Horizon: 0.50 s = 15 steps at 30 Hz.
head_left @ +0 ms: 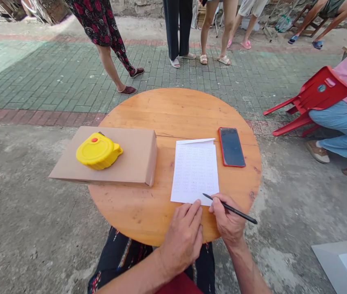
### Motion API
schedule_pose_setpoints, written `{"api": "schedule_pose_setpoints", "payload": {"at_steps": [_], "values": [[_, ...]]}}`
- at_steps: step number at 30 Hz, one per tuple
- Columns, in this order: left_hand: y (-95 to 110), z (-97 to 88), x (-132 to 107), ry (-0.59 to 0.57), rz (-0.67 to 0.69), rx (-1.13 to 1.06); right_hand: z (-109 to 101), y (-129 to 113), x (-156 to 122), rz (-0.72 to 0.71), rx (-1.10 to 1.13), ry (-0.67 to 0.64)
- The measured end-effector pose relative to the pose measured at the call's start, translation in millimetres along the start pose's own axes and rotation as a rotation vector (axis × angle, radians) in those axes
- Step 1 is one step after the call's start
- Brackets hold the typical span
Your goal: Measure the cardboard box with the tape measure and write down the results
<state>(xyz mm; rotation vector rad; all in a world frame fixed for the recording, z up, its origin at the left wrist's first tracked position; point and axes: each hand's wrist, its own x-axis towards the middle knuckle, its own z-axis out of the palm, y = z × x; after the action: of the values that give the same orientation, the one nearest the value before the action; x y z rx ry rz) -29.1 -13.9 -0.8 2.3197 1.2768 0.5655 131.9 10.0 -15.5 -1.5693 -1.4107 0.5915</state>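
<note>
A white sheet of paper (195, 171) with rows of small handwriting lies on the round wooden table (176, 106), its top edge folded over. My right hand (228, 218) grips a black pen (237, 211), whose tip is over the lower right part of the sheet. Beside it, my left hand (185, 232) rests with its fingers stretched out and fingertips at the paper's bottom edge. To the right of the sheet lies a phone (232, 147) in a red case, screen dark.
On the table's left, a cardboard box (133, 159) overhangs the edge, with a yellow tape measure (97, 152) on top. A person sits at right by a red plastic chair (317, 96). Several people stand or sit beyond the table. A white box (329, 261) is at lower right.
</note>
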Motion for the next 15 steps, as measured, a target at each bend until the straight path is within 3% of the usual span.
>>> {"api": "schedule_pose_setpoints", "payload": {"at_steps": [15], "values": [[0.2,0.1,0.8,-0.003,-0.001,0.014,1.5,-2.3,2.6,-0.02,-0.028,-0.014]]}}
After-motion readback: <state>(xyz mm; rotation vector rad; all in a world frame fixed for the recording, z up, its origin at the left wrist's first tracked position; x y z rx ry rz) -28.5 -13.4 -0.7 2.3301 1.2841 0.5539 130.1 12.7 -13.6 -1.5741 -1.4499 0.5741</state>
